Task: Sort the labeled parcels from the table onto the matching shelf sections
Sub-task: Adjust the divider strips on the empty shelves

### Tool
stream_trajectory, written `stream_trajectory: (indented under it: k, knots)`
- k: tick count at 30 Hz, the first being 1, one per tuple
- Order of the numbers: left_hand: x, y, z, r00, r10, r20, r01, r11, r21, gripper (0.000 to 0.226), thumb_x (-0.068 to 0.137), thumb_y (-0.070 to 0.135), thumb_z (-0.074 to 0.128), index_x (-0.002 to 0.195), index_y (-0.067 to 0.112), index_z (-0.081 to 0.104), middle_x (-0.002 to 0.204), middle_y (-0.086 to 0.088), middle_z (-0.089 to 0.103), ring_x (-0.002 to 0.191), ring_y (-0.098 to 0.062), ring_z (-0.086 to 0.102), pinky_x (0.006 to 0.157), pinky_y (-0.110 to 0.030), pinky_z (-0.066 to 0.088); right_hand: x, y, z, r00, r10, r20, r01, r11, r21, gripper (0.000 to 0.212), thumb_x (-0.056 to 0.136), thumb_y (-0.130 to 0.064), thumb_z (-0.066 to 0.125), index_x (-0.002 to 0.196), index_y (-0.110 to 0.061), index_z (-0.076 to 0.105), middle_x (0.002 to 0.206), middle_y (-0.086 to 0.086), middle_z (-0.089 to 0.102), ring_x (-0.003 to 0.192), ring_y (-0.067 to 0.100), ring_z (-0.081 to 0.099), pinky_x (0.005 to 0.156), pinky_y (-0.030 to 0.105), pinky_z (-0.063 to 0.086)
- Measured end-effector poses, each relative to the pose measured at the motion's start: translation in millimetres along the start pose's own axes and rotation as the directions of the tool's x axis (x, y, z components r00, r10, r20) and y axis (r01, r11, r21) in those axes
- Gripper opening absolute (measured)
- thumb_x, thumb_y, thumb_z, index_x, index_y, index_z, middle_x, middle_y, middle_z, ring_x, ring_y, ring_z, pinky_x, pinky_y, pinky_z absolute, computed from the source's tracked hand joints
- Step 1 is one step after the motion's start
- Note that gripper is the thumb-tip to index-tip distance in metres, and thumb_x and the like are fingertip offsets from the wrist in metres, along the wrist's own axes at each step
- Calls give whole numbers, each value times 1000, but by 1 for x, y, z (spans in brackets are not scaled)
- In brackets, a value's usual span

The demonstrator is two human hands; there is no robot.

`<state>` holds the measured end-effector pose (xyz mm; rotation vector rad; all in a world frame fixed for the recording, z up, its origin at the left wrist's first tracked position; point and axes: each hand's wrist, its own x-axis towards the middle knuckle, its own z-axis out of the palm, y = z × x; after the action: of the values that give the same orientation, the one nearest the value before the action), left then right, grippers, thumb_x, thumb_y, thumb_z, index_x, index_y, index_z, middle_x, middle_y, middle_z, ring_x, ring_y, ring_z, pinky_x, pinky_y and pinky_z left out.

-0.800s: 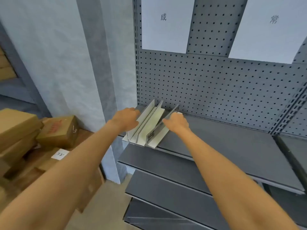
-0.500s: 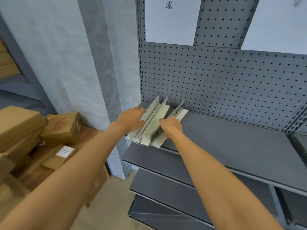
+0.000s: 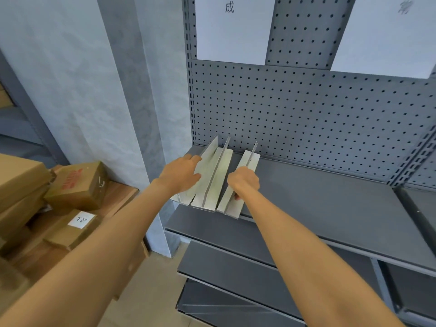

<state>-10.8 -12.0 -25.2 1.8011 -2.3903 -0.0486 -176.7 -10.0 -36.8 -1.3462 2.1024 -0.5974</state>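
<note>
Three pale metal dividers (image 3: 212,178), L-section, on the left end of the upper shelf (image 3: 330,208); long axes front-to-back, slightly slanted, near ends overhanging the front lip. Two packed close at left, third (image 3: 247,166) set just apart to the right, gap widening toward the pegboard (image 3: 306,119).

Left hand (image 3: 181,174): fingers fairly straight, laid flat against the outer upright face of the leftmost divider, bracing rather than gripping.

Right hand (image 3: 244,182): fingers curled down over the third divider near its front half, apparently pinching its upright fin; fingertips mostly hidden beneath the knuckles, so exact hold uncertain.

Labelled parcels (image 3: 77,182): cardboard boxes stacked on the wooden table (image 3: 122,194), low and well off to the left of both hands; one box with red print, one with a white handwritten tag (image 3: 81,219). None on the shelf, none in hand.

Section signs: white sheet (image 3: 233,29) bearing one character above the dividers; second sheet (image 3: 387,34) further right, character blurred.

Judgement: sorting proper not begun; step in hand looks like spacing dividers into sections. Key relation: third divider directly under the right hand, free shelf opening rightward, so any sideways slide falls to the right hand while the left pins the pair. Parcels nearer the left arm. Risk: overhanging fronts tipping off the lip.
</note>
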Motion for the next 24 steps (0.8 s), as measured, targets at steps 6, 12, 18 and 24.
stream_trajectory:
  k: [6,12,18,24]
  knots:
    - [1,26,-4,1000,-20,4,21,998,-63,50,98,34,47,143,15,38,140,-8,48,121,-29,51,94,-41,46,-12,18,-31,997,-21,-79,10,990,-142,16,93,-7,49,96,-6,65,100,7,67,92,23,66,64,28,46]
    - [6,54,8,989,-119,92,130,984,-122,45,99,44,43,117,5,53,120,-14,59,106,-31,56,84,-38,47,-22,48,-57,994,-75,-79,53,966,-252,21,94,-5,43,104,-4,61,107,12,63,95,27,62,68,30,44]
    - [12,75,24,970,-189,152,200,978,-58,34,96,32,50,107,1,58,108,-13,64,99,-30,61,69,-29,41,-21,71,-69,993,-82,-83,50,941,-334,17,94,-2,45,99,-4,61,112,14,65,86,26,58,67,30,43]
    - [10,83,33,969,-236,75,221,959,176,23,92,6,51,112,5,61,114,-12,64,106,-29,63,76,-30,50,-24,82,-77,997,-60,-53,35,924,-381,30,92,3,47,121,3,52,124,15,58,112,30,58,74,30,42]
